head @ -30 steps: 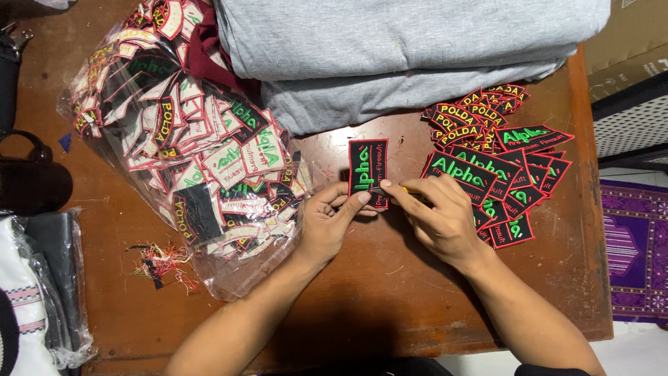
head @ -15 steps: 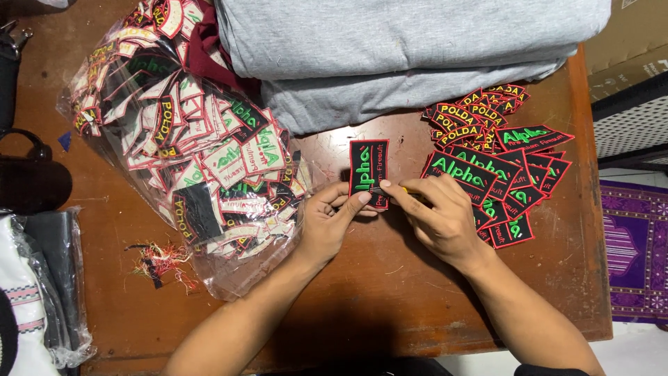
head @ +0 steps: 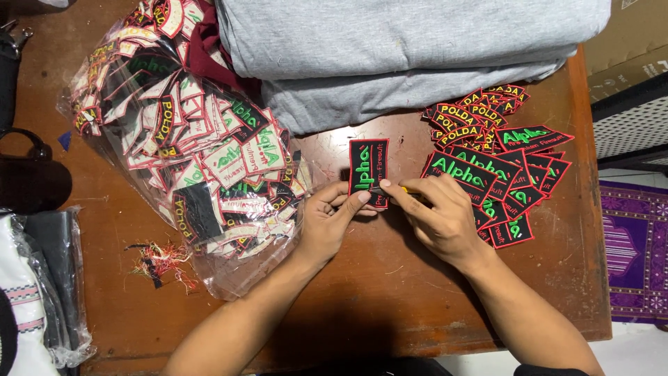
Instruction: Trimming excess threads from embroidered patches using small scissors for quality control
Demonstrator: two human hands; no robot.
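Black red-edged patch (head: 369,170), seemingly flat, upright

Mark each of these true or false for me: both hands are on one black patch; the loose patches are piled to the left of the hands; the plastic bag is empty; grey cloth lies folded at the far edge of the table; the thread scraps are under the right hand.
1. Both hands are on one patch. True: the left hand and right hand meet at its lower end.
2. The loose pile is left of the hands. False: it lies to their right.
3. The bag is empty. False: it is full of patches.
4. Grey cloth lies folded at the table's far edge. True.
5. The thread scraps are under the right hand. False: they lie far left, beside the bag.
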